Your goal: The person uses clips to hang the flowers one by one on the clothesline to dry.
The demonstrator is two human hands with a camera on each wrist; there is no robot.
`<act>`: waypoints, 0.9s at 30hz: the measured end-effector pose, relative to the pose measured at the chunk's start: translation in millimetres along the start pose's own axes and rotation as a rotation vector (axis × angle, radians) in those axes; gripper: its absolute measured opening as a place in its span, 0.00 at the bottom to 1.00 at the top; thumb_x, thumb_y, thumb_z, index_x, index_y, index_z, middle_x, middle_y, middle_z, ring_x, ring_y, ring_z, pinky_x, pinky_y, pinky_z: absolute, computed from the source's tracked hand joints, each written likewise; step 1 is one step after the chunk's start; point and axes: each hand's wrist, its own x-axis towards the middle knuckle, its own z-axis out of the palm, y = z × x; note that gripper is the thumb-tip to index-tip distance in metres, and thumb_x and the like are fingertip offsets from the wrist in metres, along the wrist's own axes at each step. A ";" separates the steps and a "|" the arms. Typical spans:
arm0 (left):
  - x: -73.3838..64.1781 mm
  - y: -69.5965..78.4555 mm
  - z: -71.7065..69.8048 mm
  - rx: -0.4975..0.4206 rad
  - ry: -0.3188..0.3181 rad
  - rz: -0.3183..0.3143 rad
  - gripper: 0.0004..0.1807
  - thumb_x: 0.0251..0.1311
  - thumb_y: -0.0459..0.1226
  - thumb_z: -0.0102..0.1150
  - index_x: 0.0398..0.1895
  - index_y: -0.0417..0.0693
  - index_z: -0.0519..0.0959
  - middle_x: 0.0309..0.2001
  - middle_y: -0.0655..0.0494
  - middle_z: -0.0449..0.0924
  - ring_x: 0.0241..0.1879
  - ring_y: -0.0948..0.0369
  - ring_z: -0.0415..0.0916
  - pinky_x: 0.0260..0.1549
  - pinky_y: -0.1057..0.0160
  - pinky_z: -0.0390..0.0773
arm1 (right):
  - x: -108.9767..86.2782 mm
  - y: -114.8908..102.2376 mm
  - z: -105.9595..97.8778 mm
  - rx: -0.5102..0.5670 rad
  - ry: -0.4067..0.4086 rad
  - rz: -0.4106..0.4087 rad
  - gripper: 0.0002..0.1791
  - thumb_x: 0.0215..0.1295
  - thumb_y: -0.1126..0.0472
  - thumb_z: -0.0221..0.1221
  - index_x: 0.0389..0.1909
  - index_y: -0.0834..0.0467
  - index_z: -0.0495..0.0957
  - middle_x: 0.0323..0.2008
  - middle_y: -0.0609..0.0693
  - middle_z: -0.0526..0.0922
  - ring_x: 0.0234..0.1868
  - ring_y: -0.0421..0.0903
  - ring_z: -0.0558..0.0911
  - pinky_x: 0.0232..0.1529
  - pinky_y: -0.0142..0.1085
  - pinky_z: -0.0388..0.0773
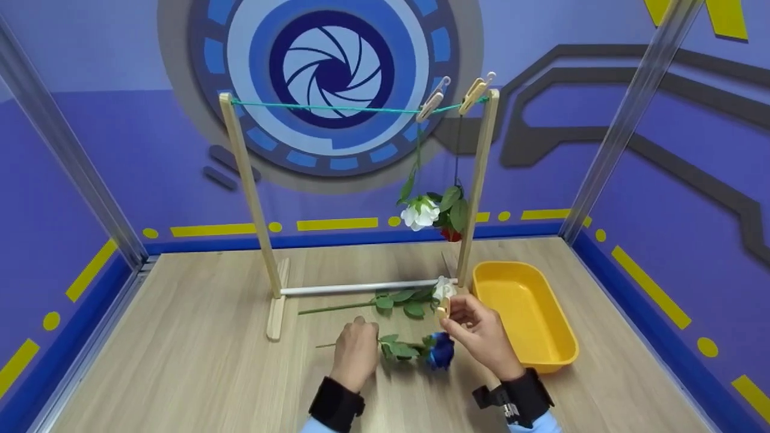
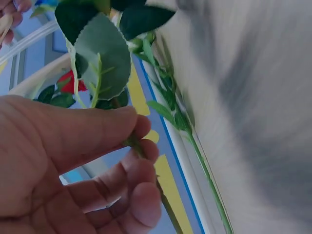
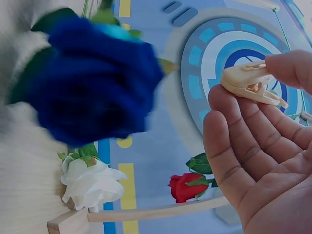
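Observation:
My left hand [image 1: 356,350] pinches the stem of a blue rose [image 1: 441,351] between thumb and fingers, close over the table. Its green leaves [image 2: 102,56] rise just past my fingertips in the left wrist view. With thumb and fingers, my right hand [image 1: 486,337] holds a cream clothespin [image 3: 251,83], to the right of the blue bloom. A white rose [image 1: 444,288] with a long green stem lies behind both hands, beside the rack's white bar [image 1: 367,287].
A wooden rack [image 1: 245,186] carries a green string [image 1: 325,108]. Two clothespins [image 1: 430,107] on it hold a hanging white rose [image 1: 420,213] and a red rose [image 1: 451,234] upside down. A yellow bin [image 1: 523,319] stands at the right, beside my right hand.

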 end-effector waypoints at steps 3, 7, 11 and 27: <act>-1.9 4.1 2.7 0.007 -0.028 0.012 0.10 0.52 0.17 0.64 0.23 0.37 0.84 0.23 0.46 0.74 0.22 0.50 0.74 0.22 0.57 0.77 | -0.3 -0.5 0.6 -0.006 -0.002 0.002 0.13 0.62 0.72 0.69 0.45 0.61 0.81 0.33 0.50 0.86 0.32 0.41 0.83 0.30 0.31 0.81; -3.7 7.6 5.0 -0.003 -0.062 0.019 0.10 0.53 0.17 0.65 0.24 0.37 0.83 0.24 0.45 0.73 0.23 0.49 0.75 0.23 0.58 0.76 | -0.2 -3.8 2.7 -0.049 0.009 -0.022 0.13 0.59 0.76 0.69 0.44 0.65 0.80 0.31 0.53 0.85 0.30 0.43 0.83 0.30 0.30 0.80; -6.2 10.2 8.9 0.017 -0.076 0.017 0.08 0.53 0.18 0.67 0.26 0.37 0.84 0.26 0.43 0.75 0.25 0.48 0.76 0.24 0.57 0.79 | -0.3 -2.2 3.8 -0.061 -0.008 -0.027 0.15 0.58 0.77 0.69 0.45 0.66 0.80 0.32 0.54 0.85 0.31 0.43 0.82 0.31 0.31 0.81; -9.5 12.2 13.9 -0.012 -0.180 0.005 0.08 0.51 0.19 0.70 0.31 0.35 0.84 0.30 0.42 0.76 0.26 0.47 0.76 0.26 0.58 0.80 | -0.8 4.2 3.2 -0.026 -0.058 -0.005 0.24 0.58 0.78 0.68 0.56 0.68 0.76 0.37 0.55 0.83 0.34 0.41 0.83 0.37 0.32 0.82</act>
